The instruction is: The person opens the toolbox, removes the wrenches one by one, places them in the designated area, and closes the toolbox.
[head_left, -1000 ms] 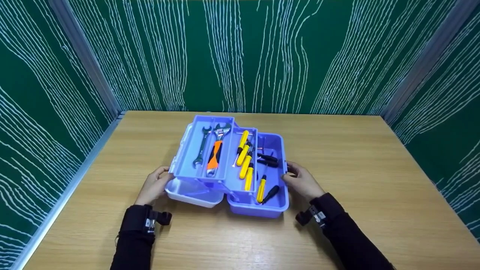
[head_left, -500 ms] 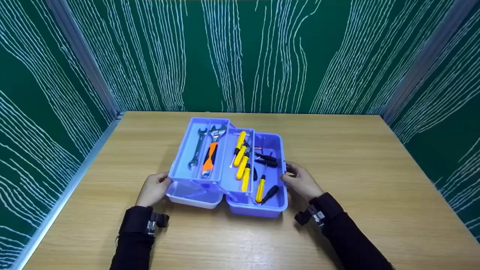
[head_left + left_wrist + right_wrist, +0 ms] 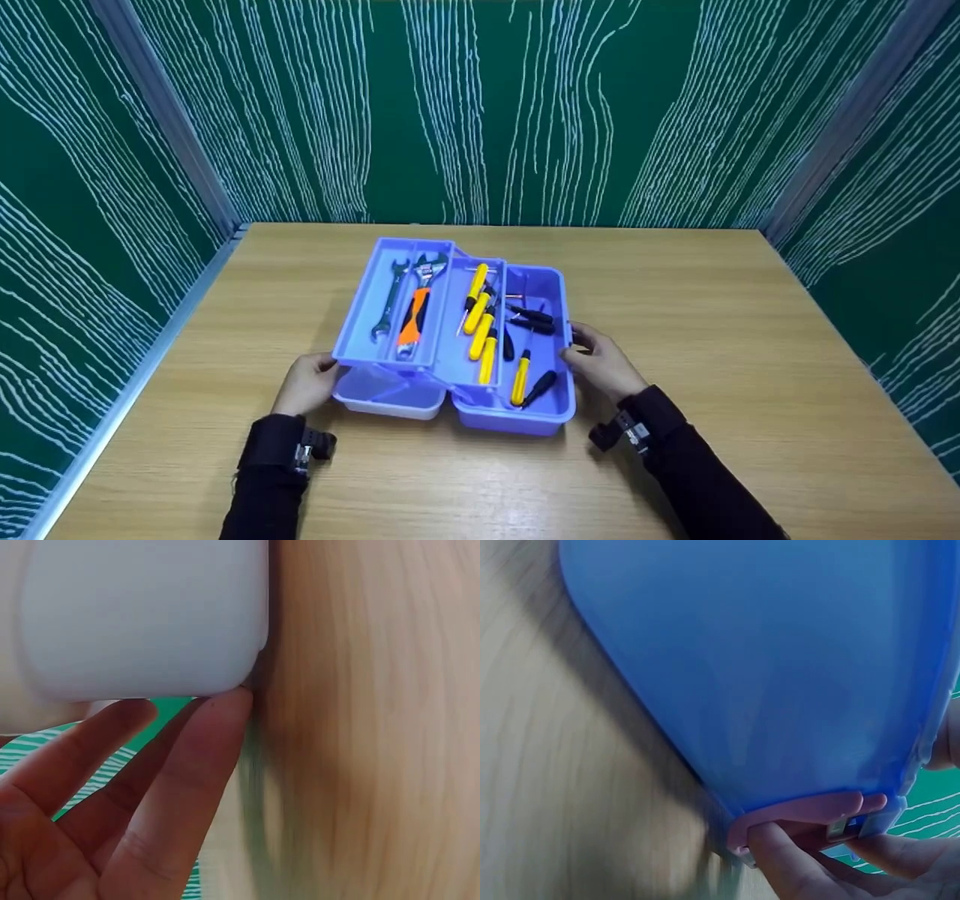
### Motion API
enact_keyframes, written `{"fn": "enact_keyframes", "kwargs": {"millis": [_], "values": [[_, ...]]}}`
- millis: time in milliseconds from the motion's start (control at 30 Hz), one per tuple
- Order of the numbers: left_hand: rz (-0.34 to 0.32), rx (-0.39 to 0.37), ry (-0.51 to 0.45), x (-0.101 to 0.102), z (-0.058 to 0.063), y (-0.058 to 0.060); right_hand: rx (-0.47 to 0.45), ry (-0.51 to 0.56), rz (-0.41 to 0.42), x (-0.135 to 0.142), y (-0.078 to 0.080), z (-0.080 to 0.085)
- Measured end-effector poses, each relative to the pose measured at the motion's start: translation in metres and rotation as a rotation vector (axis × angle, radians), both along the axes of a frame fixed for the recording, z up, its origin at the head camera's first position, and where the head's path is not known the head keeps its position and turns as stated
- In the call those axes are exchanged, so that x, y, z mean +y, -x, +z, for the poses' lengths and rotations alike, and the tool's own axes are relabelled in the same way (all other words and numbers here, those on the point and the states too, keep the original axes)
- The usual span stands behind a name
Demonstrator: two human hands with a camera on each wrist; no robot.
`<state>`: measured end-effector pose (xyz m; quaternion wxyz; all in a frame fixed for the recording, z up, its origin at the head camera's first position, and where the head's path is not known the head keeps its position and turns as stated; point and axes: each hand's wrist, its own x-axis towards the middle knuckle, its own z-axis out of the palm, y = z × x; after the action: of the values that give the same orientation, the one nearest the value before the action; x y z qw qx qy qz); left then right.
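A purple toolbox (image 3: 517, 427) stands unfolded on the table, its whitish lid (image 3: 390, 411) lying back at the left under the raised trays. My left hand (image 3: 306, 384) holds the lid's left end, and its fingertips touch the pale plastic in the left wrist view. On the right, my right hand (image 3: 604, 366) grips the box's side wall, with fingers at a pinkish latch (image 3: 802, 810) in the right wrist view. The left tray holds an open-end wrench (image 3: 390, 304) and an orange-handled adjustable wrench (image 3: 414, 319). Several yellow-handled screwdrivers (image 3: 480, 322) lie in the middle tray.
Black-handled tools (image 3: 534, 322) and a yellow screwdriver (image 3: 520, 382) lie in the deep bottom of the box. The wooden table (image 3: 712, 337) stretches around it. Green walls with white wavy lines (image 3: 525, 112) close in the back and sides.
The trays have swung left and slightly down, carrying the tools, and the lid has tipped back further. My left hand has dropped a little with it. The right hand has stayed put.
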<state>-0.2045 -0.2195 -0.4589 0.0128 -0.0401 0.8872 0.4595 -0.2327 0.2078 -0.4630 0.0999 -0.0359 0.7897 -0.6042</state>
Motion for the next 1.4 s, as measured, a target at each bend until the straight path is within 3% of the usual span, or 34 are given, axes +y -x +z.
{"fn": "enact_keyframes", "kwargs": {"millis": [200, 400, 633, 867, 1100, 1267, 1400], "values": [[-0.003, 0.028, 0.032, 0.001, 0.004, -0.001, 0.005, 0.008, -0.004, -0.002, -0.001, 0.0], [0.033, 0.046, 0.018, 0.0, 0.016, -0.003, 0.014, 0.007, -0.011, -0.005, -0.003, 0.001], [0.092, 0.127, 0.051, 0.003, 0.044, -0.006, 0.009, -0.037, -0.023, -0.005, -0.001, 0.001], [0.108, 0.228, 0.117, 0.016, 0.08, 0.001, 0.004, -0.039, -0.015, -0.005, -0.002, 0.003], [0.028, 0.238, 0.185, 0.04, 0.117, 0.02, 0.011, -0.063, -0.002, -0.004, -0.003, 0.005], [-0.064, 0.152, 0.3, 0.057, 0.136, 0.037, 0.028, -0.047, 0.004, -0.003, -0.002, 0.003], [-0.136, 0.053, 0.357, 0.067, 0.145, 0.049, 0.048, -0.055, 0.006, -0.004, -0.002, 0.003]]}}
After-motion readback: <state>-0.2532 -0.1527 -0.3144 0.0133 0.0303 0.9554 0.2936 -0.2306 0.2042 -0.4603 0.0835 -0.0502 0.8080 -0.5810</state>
